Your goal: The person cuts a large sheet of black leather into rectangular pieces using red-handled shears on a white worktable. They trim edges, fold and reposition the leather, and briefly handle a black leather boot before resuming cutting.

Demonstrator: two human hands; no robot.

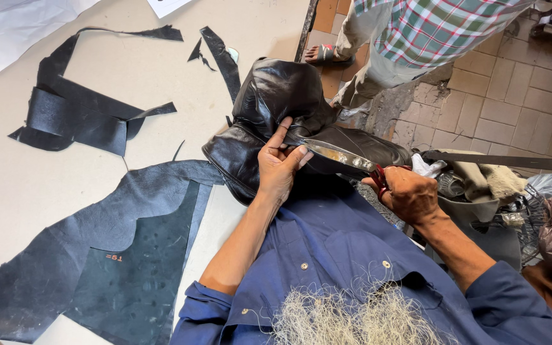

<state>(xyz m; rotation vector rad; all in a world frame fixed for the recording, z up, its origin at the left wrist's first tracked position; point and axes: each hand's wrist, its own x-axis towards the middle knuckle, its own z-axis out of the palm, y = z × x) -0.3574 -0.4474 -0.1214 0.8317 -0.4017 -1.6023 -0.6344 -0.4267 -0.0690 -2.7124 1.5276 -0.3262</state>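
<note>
Gripping black leather point(276, 102), left hand point(278, 167); right hand point(409, 193) apparently closed on half-hidden scissors point(343, 156).

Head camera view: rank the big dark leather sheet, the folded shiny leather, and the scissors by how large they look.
1. Dark leather sheet, largest.
2. Folded shiny leather, in the left hand.
3. Scissors, in the right hand, smallest.

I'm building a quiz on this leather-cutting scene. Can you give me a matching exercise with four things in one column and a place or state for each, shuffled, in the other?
Things:
1. left hand
2. right hand
3. black leather scraps
4. large dark hide piece

Places or states:
A. lying flat on the table, lower left
B. gripping the red-handled scissors
C. pinching the glossy black leather bundle
D. scattered on the table, upper left

Pairs: 1-C, 2-B, 3-D, 4-A
</note>
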